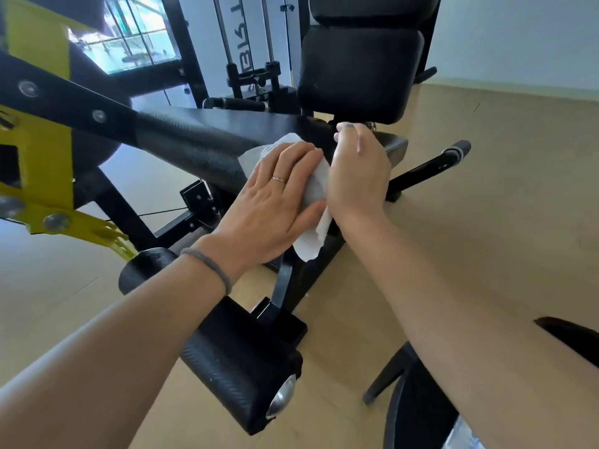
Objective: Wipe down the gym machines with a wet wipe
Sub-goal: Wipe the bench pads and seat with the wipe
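Your left hand point(275, 202) lies flat, fingers straight and together, pressing the white wet wipe point(316, 202) onto the black seat pad point(207, 137) of the gym machine. The wipe sits at the near end of the pad, bunched under your palm, with one corner hanging down past the pad edge. There's a ring point(278, 179) on that hand and a grey hair tie point(210, 265) on the wrist.

Your right hand point(356, 170) is just beside the left, touching the wipe's right edge. Its fingers curl over the pad near the joint below the black back pad point(359, 72). Can't tell whether it actually grips the wipe or the frame; the fingertips are hidden.

A black roller pad point(233, 361) with a chrome end cap sits low in front, under your left forearm. Yellow frame plates point(45, 150) with bolts are at far left. A black foot bar point(431, 163) sticks out at right over the light wood floor point(486, 222). Chrome guide rods point(223, 27) stand behind the seat.
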The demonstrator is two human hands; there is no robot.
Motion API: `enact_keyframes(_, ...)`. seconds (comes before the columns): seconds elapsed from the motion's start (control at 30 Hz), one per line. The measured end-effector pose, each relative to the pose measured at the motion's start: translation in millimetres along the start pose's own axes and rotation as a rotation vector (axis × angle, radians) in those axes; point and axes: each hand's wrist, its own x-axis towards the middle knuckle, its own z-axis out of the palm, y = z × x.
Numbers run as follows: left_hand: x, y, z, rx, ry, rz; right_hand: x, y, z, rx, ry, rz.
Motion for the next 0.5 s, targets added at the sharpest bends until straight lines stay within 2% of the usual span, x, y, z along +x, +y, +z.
enact_keyframes(0.4, 1.3, -16.6, 10.3, 0.076, 0.046, 0.133, 3.1, -8.1, -7.1, -0.002, -0.066, 0.051)
enact_keyframes(0.5, 1.6, -28.2, 16.8, 0.118, 0.102, 0.206, -0.7, -10.2, -5.5, -0.005, 0.008, 0.018)
